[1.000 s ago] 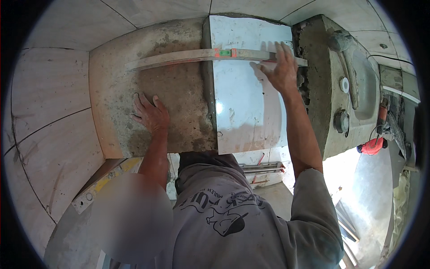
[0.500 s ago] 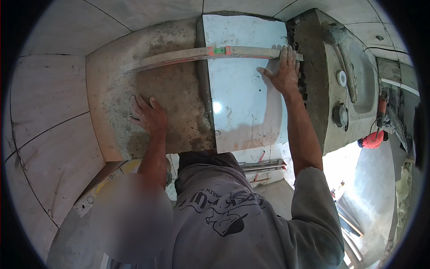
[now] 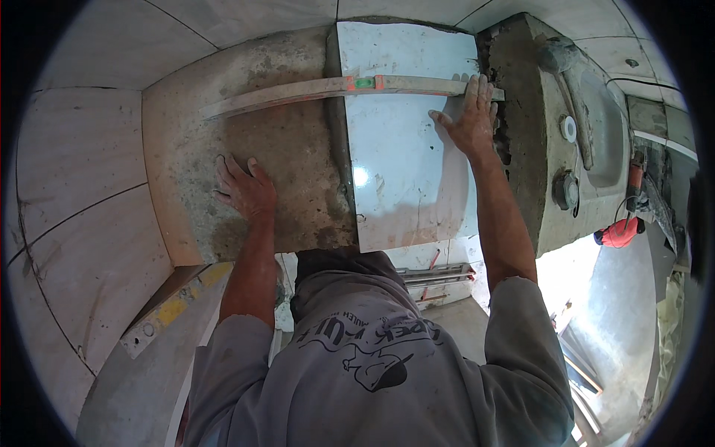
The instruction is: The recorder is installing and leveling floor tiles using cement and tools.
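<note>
A long spirit level (image 3: pixel 298 92) with a green vial lies across a white glossy tile (image 3: pixel 410 171) and reaches left over the bare concrete slab (image 3: pixel 298 171). My right hand (image 3: pixel 474 123) presses its spread fingers on the level's right end, over the tile. The thumb points left, off the level. On the concrete to the left rests my left hand (image 3: pixel 248 188), palm down, fingers apart, holding nothing. The tile's left edge stands a little above the concrete beside it.
On the raised concrete block (image 3: pixel 521 134) to the right are a hammer (image 3: pixel 570 97), a white tape roll (image 3: pixel 568 130) and a round tape measure (image 3: pixel 566 191), near a basin (image 3: pixel 607 127). A red power tool (image 3: pixel 622 232) hangs past its edge. Tiled wall (image 3: pixel 82 156) borders the left.
My left forearm and sleeve show more fully at the lower left now. Both hands and the level stay almost where they were.
</note>
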Demonstrator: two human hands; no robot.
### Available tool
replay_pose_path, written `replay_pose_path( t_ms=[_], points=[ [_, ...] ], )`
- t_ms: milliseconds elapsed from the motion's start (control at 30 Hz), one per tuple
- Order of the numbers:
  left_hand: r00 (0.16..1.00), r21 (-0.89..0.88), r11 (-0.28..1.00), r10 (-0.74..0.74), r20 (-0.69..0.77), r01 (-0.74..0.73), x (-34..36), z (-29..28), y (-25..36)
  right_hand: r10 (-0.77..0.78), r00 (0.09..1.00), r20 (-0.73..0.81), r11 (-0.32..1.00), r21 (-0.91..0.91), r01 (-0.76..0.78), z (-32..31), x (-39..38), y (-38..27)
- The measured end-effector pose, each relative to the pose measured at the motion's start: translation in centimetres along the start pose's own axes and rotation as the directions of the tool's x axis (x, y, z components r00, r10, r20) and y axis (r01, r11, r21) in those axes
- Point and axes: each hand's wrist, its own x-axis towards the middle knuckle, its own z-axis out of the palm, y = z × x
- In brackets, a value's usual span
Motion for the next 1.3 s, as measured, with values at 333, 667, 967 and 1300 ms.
replay_pose_path(
  t_ms=[333, 667, 967, 1300],
  points=[
    [1.0, -0.016, 1.0, 0.013, -0.016, -0.013, -0.2, -0.2, 0.1, 0.016, 1.0, -0.006, 0.999, 0.031, -0.016, 0.0, -0.2, -0.2],
    [1.0, -0.028, 1.0, 0.003, 0.001, -0.003, -0.1, -0.4, 0.2, -0.017, 0.998, -0.056, 0.999, 0.05, 0.02, 0.8, -0.1, 0.2],
    [0.999, -0.021, 1.0, -0.013, 0.04, 0.014, 0.1, -0.7, 0.3, -0.025, 0.997, -0.07, 0.998, 0.048, 0.029, 0.9, -0.1, 0.3],
    [0.998, -0.015, 0.998, 0.066, -0.019, -0.066, 0.0, -0.2, 0.0, -0.047, 0.989, -0.137, 0.995, 0.085, 0.059, 1.4, 0.0, 0.2]
  ],
)
